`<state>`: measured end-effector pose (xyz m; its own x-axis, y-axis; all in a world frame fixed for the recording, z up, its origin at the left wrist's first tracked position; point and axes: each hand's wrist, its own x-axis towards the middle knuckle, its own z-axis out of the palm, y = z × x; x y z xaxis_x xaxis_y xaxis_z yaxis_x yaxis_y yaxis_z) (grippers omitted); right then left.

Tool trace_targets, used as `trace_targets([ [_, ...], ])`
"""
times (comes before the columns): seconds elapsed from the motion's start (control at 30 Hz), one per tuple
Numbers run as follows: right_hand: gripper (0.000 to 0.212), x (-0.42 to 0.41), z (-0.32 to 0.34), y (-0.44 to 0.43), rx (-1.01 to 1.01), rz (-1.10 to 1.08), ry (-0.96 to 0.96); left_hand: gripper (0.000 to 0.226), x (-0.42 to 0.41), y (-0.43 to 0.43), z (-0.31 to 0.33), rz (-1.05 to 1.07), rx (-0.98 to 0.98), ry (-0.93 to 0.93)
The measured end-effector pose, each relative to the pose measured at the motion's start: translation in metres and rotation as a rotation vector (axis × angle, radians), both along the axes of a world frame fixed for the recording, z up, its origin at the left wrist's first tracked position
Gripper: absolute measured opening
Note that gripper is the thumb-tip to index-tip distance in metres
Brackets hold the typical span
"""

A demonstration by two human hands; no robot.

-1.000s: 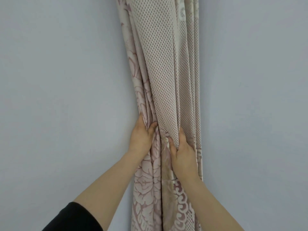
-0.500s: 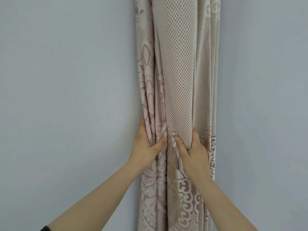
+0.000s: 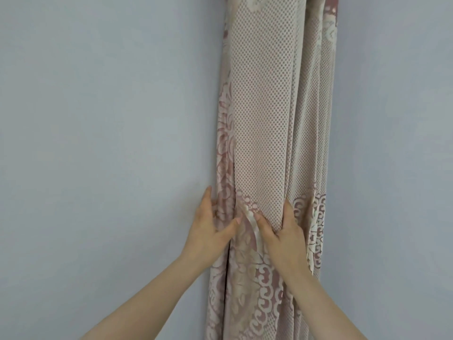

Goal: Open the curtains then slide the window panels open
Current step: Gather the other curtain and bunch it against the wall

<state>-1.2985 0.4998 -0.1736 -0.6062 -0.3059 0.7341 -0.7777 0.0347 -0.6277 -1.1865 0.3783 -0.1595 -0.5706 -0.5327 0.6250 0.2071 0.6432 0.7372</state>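
A gathered beige and pink curtain [image 3: 264, 106] with a dotted weave above and a floral, scrolled pattern below hangs in folds in the corner of the room. My left hand [image 3: 208, 229] clasps its left folds, with the thumb across the front and the fingers behind the edge. My right hand [image 3: 282, 231] pinches the dotted middle fold just beside it. A thin cream strip of fabric [image 3: 252, 227] shows between my two thumbs. No window is in view.
A plain pale grey-blue wall [image 3: 98, 143] fills the left side. Another stretch of the same wall [image 3: 397, 143] fills the right of the curtain.
The curtain bundle and both hands now sit further right in the picture. My thumbs have come closer together, and the cream strip has appeared between them.
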Motion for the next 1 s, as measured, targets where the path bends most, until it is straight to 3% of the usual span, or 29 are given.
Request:
trace_targets([
  [0.37, 0.049, 0.057, -0.024, 0.064, 0.063, 0.127, -0.016, 0.081, 0.086, 0.069, -0.028, 0.150, 0.081, -0.098],
  [0.47, 0.070, 0.069, -0.037, 0.085, 0.050, 0.164, -0.032, 0.080, 0.106, 0.092, -0.038, 0.176, 0.088, -0.114],
  [0.57, 0.076, 0.082, -0.044, 0.101, 0.033, 0.175, -0.039, 0.079, 0.126, 0.111, -0.041, 0.223, 0.072, -0.122],
  [1.0, 0.056, 0.186, -0.028, 0.123, -0.034, 0.398, 0.063, 0.068, 0.231, 0.149, -0.037, 0.376, -0.002, -0.091],
])
